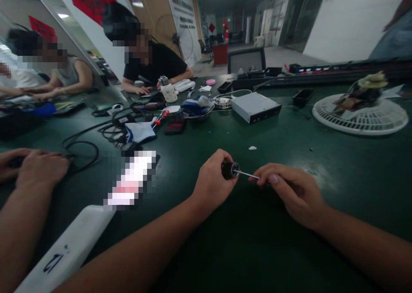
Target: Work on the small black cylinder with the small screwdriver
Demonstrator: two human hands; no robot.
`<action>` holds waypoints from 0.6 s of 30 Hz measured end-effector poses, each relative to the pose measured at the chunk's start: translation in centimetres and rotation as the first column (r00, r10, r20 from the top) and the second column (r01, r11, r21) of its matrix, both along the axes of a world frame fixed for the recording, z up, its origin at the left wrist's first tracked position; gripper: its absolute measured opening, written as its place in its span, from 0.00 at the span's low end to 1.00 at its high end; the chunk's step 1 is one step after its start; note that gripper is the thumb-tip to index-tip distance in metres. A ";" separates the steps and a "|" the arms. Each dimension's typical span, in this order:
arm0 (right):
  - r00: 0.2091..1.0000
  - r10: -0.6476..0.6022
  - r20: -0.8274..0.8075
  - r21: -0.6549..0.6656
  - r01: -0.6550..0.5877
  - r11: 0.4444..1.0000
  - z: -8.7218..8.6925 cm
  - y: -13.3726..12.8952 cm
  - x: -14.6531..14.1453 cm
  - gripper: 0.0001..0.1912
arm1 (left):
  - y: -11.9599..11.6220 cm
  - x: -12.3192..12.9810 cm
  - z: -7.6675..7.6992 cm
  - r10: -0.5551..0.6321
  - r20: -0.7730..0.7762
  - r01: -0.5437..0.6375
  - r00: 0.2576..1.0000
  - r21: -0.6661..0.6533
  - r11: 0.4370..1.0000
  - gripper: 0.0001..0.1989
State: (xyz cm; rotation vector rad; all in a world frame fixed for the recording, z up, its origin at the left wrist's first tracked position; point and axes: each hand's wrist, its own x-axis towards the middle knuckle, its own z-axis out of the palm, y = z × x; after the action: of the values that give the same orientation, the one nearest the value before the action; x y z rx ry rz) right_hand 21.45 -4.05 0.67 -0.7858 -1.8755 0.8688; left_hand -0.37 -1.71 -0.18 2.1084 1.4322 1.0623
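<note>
Dark green, glossy tabletop fills the near scene, bare right of a long white plastic piece and around both hands. The left hand grips a short black cylinder, its open end facing right; the right hand pinches a thin metal shaft running left into that end.
</note>
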 end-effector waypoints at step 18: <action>0.999 0.004 0.042 0.057 -0.006 0.998 0.2 -0.4 -0.1 0.14 | 0.0 -0.1 0.1 -0.051 -0.081 0.051 0.995 -0.009 0.999 0.12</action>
State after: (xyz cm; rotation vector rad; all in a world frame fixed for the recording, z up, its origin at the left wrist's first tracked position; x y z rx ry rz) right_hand 21.37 -4.44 0.85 -0.7696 -1.9313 0.8034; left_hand -0.45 -1.68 -0.09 2.1941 1.4089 0.9608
